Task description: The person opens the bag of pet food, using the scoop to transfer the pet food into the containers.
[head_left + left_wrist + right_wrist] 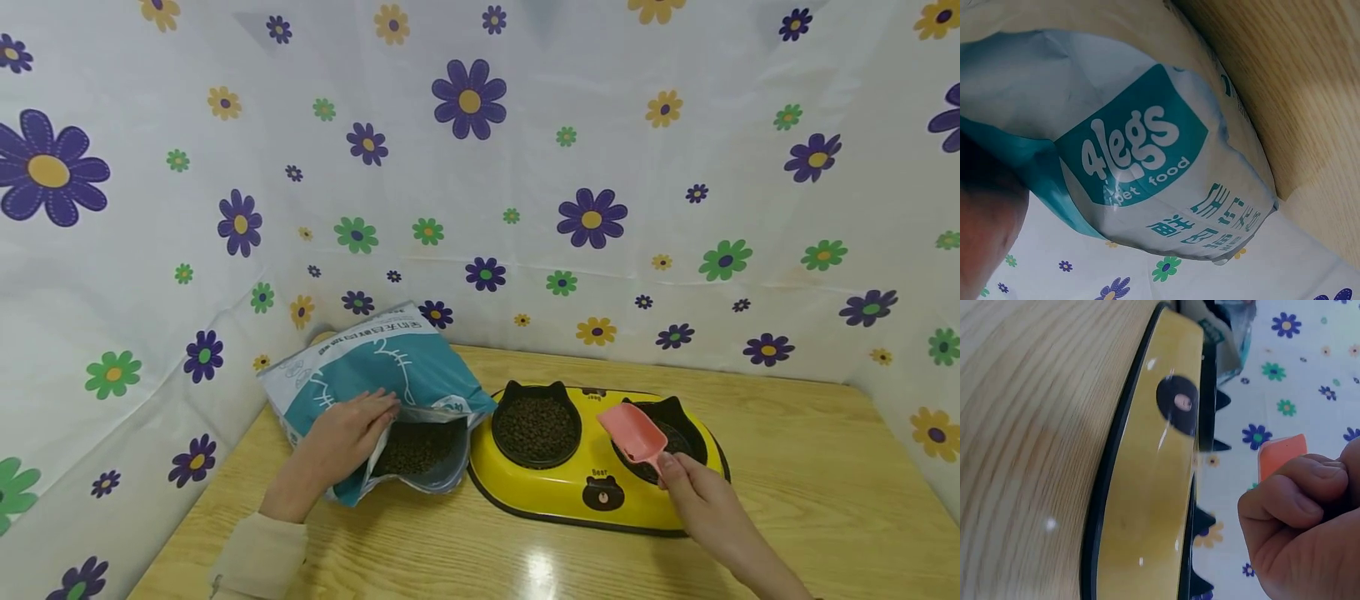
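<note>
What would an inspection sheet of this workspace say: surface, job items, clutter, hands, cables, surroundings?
Surface: wood-grain table, light glare on it.
Job items: teal-and-white pet food bag, mouth open, kibble inside; yellow feeder, left bowl holding kibble, right bowl partly hidden; pink scoop over the right bowl.
Clutter: nothing seen.
Hands: left hand touches the bag beside its mouth, thumb hidden; right hand grips the scoop's handle.
Cables: nothing seen.
Surroundings: white flower-patterned sheet behind and at both sides.

Wood-grain table [810, 467] under 1 bag [438, 362] and 1 yellow feeder [547, 497]
</note>
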The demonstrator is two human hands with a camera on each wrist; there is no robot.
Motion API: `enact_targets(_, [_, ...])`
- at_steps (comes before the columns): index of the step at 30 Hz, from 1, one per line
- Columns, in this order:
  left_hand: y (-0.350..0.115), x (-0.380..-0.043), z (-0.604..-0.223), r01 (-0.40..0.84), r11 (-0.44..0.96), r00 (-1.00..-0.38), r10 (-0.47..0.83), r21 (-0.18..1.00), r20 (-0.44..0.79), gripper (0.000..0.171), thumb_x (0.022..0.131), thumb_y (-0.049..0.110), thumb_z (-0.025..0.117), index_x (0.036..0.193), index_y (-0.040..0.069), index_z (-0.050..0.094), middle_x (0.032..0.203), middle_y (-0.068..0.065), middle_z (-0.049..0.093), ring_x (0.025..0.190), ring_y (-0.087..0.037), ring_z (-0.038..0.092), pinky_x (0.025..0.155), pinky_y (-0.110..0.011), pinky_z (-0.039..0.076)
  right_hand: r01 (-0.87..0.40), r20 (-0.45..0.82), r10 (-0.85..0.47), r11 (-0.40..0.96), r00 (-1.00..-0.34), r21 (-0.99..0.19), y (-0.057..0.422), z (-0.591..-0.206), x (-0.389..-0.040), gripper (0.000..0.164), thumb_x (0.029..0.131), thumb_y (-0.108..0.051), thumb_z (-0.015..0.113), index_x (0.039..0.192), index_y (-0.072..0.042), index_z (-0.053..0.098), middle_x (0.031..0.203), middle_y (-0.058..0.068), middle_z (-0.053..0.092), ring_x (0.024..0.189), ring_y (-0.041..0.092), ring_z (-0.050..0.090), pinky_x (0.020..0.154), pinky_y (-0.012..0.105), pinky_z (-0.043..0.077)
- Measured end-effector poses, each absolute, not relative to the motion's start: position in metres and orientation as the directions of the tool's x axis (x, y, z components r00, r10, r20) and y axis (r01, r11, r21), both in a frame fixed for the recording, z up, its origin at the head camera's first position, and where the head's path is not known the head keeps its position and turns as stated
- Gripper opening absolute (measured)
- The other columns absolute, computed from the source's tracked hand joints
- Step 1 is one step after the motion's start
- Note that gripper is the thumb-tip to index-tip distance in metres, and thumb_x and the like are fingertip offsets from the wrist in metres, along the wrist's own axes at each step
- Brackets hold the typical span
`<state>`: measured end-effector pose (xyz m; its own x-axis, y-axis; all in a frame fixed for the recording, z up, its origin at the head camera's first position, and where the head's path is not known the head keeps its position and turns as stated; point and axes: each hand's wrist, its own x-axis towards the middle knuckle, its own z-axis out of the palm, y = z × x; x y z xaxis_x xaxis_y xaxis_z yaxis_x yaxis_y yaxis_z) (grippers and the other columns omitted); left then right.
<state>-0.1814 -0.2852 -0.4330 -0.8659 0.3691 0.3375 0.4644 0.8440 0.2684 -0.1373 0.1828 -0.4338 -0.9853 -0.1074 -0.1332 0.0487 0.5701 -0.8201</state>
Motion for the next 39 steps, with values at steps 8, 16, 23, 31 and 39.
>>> enact_targets(8, [-0.284, -0.183, -0.433, 0.469, 0.84, -0.862, 0.369, 0.272, 0.347, 0.028, 0.104, 0.015, 0.059, 0.126, 0.004, 0.073, 0.132, -0.018, 0.07, 0.126, -0.04, 0.064, 0.104, -0.056, 0.053, 0.087, -0.198, -0.221, 0.429, -0.955, -0.899, 0.152, -0.441, -0.135, 0.047, 0.111, -0.041, 0.04, 0.099, 0.001, 0.057, 0.057, -0.001, 0.039, 0.045, 0.009, 0.033, 0.045, 0.021, 0.03])
enact_targets(16, [-0.284, -0.181, -0.433, 0.464, 0.84, -0.865, 0.363, 0.279, 0.345, 0.028, 0.105, 0.015, 0.059, 0.127, 0.004, 0.072, 0.133, -0.018, 0.07, 0.127, -0.04, 0.064, 0.105, -0.055, 0.053, -0.057, -0.116, -0.384, 0.411, -0.916, -0.91, 0.114, -0.451, -0.133, 0.044, 0.112, -0.036, 0.041, 0.092, -0.001, 0.058, 0.062, -0.002, 0.04, 0.05, 0.005, 0.033, 0.048, 0.02, 0.03])
enact_targets(23, [-0.285, -0.182, -0.433, 0.466, 0.842, -0.863, 0.363, 0.273, 0.352, 0.028, 0.104, 0.015, 0.06, 0.126, 0.004, 0.073, 0.132, -0.018, 0.07, 0.126, -0.04, 0.065, 0.104, -0.056, 0.053, -0.227, 0.009, -0.505, 0.372, -0.863, -0.9, 0.081, -0.455, -0.134, 0.039, 0.112, -0.029, 0.042, 0.089, -0.002, 0.058, 0.063, -0.005, 0.04, 0.051, 0.001, 0.033, 0.051, 0.018, 0.031])
enact_targets(31, [-0.285, -0.182, -0.434, 0.475, 0.841, -0.853, 0.37, 0.258, 0.367, 0.028, 0.103, 0.015, 0.061, 0.126, 0.004, 0.073, 0.131, -0.018, 0.07, 0.125, -0.04, 0.066, 0.104, -0.055, 0.054, -0.271, 0.002, -0.583, 0.375, -0.813, -0.886, 0.044, -0.458, -0.141, 0.043, 0.111, -0.034, 0.044, 0.088, -0.001, 0.058, 0.066, -0.005, 0.039, 0.052, 0.002, 0.028, 0.052, 0.019, 0.027])
enact_targets(39, [-0.284, -0.182, -0.434, 0.473, 0.84, -0.855, 0.365, 0.266, 0.369, 0.027, 0.103, 0.013, 0.061, 0.126, 0.003, 0.073, 0.131, -0.017, 0.07, 0.125, -0.04, 0.065, 0.104, -0.056, 0.053, -0.241, -0.065, -0.584, 0.431, -0.809, -0.87, 0.011, -0.452, -0.154, 0.047, 0.11, -0.035, 0.046, 0.08, -0.003, 0.061, 0.057, -0.006, 0.037, 0.046, 0.008, 0.029, 0.046, 0.021, 0.025])
